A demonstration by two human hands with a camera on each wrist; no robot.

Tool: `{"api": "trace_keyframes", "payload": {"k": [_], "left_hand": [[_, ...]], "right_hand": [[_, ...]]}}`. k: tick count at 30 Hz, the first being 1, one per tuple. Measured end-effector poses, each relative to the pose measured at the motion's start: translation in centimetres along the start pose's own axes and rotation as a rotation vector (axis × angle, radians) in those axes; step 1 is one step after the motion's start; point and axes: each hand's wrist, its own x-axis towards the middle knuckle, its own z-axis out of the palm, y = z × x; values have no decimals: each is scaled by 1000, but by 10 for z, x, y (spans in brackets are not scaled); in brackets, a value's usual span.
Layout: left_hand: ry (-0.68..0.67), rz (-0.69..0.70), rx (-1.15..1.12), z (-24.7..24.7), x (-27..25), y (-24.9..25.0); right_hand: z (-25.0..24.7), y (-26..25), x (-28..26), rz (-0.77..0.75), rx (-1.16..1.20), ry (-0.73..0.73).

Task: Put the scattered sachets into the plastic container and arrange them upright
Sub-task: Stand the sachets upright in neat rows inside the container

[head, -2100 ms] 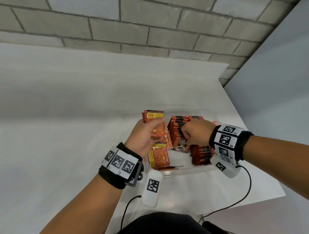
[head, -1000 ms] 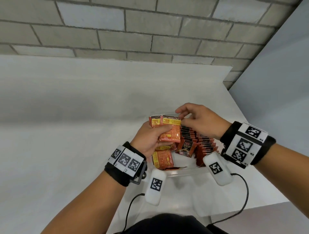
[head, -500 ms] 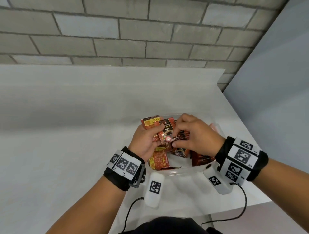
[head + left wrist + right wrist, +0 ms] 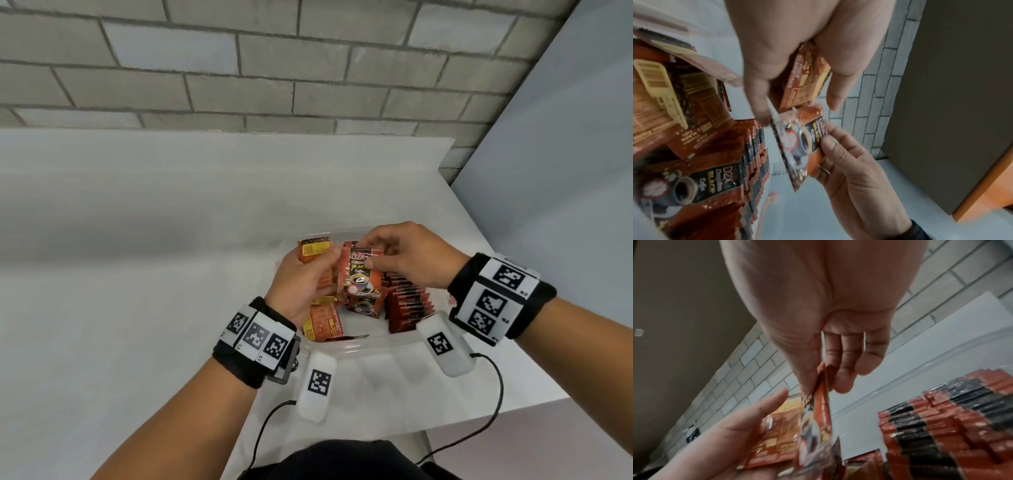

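Observation:
Over the clear plastic container (image 4: 363, 344), my right hand (image 4: 407, 257) pinches the top of one red-and-black coffee sachet (image 4: 359, 274), printed face toward me. That same sachet (image 4: 801, 142) hangs between thumb and fingers (image 4: 840, 369) in both wrist views. My left hand (image 4: 305, 281) grips a small bunch of orange sachets (image 4: 73, 249) just left of it, yellow label sides outward. Several sachets (image 4: 409, 305) stand upright in rows in the container's right half. A few more sachets (image 4: 323, 323) lie loose and leaning in its left half.
The container sits near the front right corner of a white table (image 4: 137, 274). The table's right edge (image 4: 513, 308) runs close beside it. A grey brick wall (image 4: 274, 68) stands behind, and a plain panel (image 4: 565, 171) rises at the right.
My right hand drew one sachet off the bunch in my left hand and turned its printed face toward me. Both hands stayed over the container.

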Motion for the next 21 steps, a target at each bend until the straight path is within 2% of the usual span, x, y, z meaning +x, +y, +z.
{"api": "trace_keyframes", "payload": {"k": [3,6,13,21], "left_hand": [[70,-45,-7,-9,4,-1],[40,-61,-9,-11,4,-1],[10,-87,-24,-10,6,-3],[-19,-84,-19,-12,7,-2]], "right_hand": [[-4,13,1,85,-99,-60],[2,21,5,130,-296,-157],[21,31,21,73,-586,-345],[30,32,30,29,-864,-441]]}}
